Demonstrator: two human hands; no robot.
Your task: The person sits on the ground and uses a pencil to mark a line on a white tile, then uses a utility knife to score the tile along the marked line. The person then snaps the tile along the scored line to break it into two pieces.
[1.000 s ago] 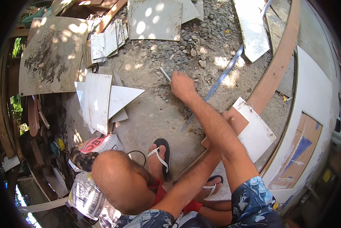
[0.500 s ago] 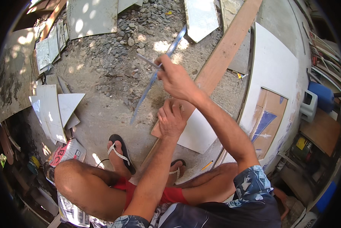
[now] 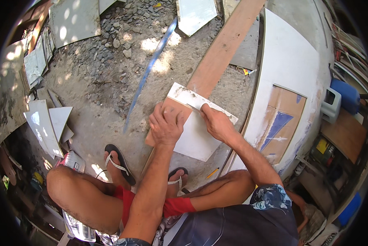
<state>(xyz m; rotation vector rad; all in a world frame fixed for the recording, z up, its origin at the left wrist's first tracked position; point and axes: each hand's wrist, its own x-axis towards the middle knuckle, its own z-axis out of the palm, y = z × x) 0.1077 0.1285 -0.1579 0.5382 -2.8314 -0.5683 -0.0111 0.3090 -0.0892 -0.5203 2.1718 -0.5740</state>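
Note:
A white sheet piece (image 3: pixel 200 139) lies across a long brown plank (image 3: pixel 229 45). On top of the sheet rests a short brown wooden board (image 3: pixel 178 111), its straight end running across the white surface. My left hand (image 3: pixel 166 125) lies on this board, fingers spread and pressing it down. In my right hand (image 3: pixel 218 123), closed fingers grip a thin pointed tool (image 3: pixel 194 108). Its tip meets the white sheet beside the board's end. My fist hides most of the tool, so its exact kind cannot be told.
A bluish metal strip (image 3: pixel 149 71) lies on the ground to the left, by gravel (image 3: pixel 110 53). White offcuts (image 3: pixel 44 123) stand at far left. A large white panel (image 3: pixel 288 53) with a cut-out lies at right. A pencil (image 3: pixel 212 172) lies near my right knee.
My right hand has come down from above the metal strip to the board's end, bringing the tool onto the white sheet. My left hand stays on the board, fingers more spread. The view has shifted.

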